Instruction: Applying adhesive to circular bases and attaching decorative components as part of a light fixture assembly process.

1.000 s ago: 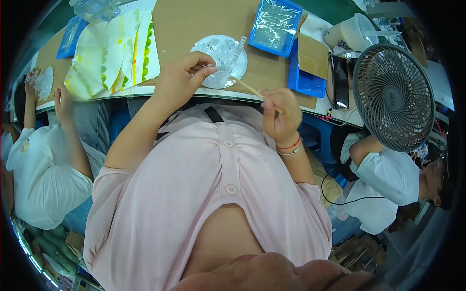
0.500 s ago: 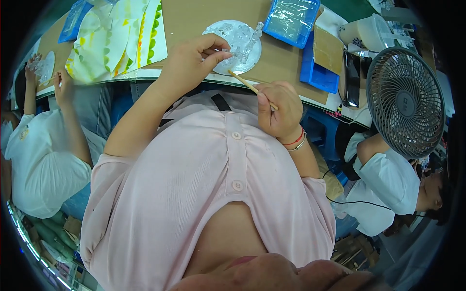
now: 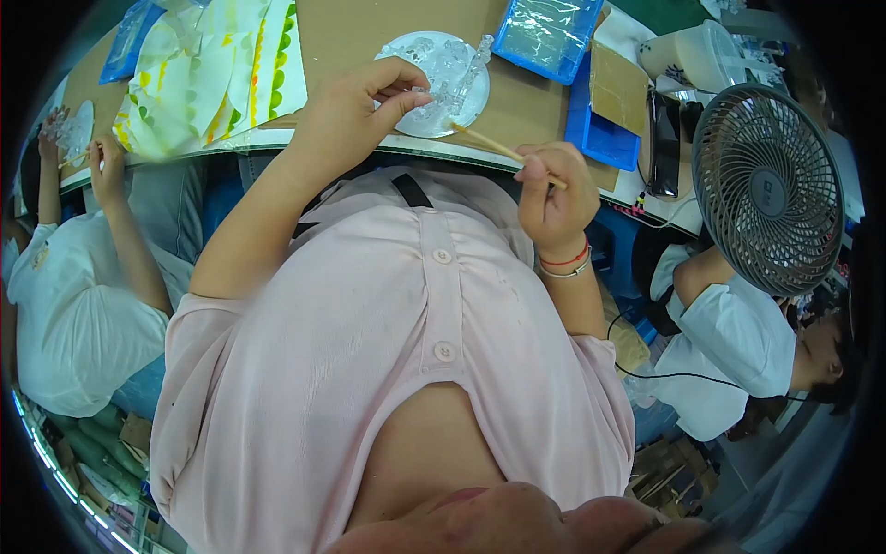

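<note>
The clear plastic piece (image 3: pixel 434 83) is pinched in my left hand (image 3: pixel 355 115), my right hand (image 3: pixel 554 189) closed around a thin wooden stick (image 3: pixel 494 148), blue trays (image 3: pixel 549 32) beyond.

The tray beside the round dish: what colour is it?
Blue tray, seen in the head view.

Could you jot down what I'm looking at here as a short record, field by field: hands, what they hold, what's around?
Left hand: left hand pinches a clear plastic piece at the round clear dish.
Right hand: right hand grips a thin wooden stick, its tip toward the clear piece.
Surface: brown cardboard-covered bench.
Nearby: blue tray holding clear bags, desk fan, striped sheets.
Others: two people in white shirts, one on each side.
</note>
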A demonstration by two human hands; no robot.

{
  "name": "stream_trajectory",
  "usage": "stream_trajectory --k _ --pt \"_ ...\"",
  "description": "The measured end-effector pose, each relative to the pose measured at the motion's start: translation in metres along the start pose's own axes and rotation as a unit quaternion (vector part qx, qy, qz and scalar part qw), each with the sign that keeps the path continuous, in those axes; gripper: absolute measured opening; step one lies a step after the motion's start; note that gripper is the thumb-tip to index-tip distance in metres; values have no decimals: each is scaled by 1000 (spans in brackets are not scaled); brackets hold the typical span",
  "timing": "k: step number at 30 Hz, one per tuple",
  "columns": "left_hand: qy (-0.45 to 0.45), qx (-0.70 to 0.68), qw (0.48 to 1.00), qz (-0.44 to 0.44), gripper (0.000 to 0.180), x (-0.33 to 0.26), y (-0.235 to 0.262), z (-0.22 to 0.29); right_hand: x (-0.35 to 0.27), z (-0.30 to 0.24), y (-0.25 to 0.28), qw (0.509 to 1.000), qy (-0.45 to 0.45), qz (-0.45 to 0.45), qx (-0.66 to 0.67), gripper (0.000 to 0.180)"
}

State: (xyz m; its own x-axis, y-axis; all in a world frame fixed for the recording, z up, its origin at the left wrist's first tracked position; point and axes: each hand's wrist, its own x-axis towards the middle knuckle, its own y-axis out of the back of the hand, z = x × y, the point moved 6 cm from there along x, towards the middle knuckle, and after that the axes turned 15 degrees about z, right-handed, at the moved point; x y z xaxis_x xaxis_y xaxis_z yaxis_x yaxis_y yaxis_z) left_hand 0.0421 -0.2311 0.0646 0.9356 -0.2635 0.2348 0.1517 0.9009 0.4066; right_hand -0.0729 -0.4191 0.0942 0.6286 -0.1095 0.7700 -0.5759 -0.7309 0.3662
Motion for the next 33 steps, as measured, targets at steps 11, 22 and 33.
stream_trajectory --k 11,22,33 --pt "32 12 999 -20 15 1 -3 3 21 32 -6 996 26 59 -65 5" --pt "-50 55 996 48 11 12 16 14 21 -27 68 987 -18 153 -44 34" --pt "-82 138 968 194 16 225 9 -28 12 -44 90 987 137 -57 -53 21"
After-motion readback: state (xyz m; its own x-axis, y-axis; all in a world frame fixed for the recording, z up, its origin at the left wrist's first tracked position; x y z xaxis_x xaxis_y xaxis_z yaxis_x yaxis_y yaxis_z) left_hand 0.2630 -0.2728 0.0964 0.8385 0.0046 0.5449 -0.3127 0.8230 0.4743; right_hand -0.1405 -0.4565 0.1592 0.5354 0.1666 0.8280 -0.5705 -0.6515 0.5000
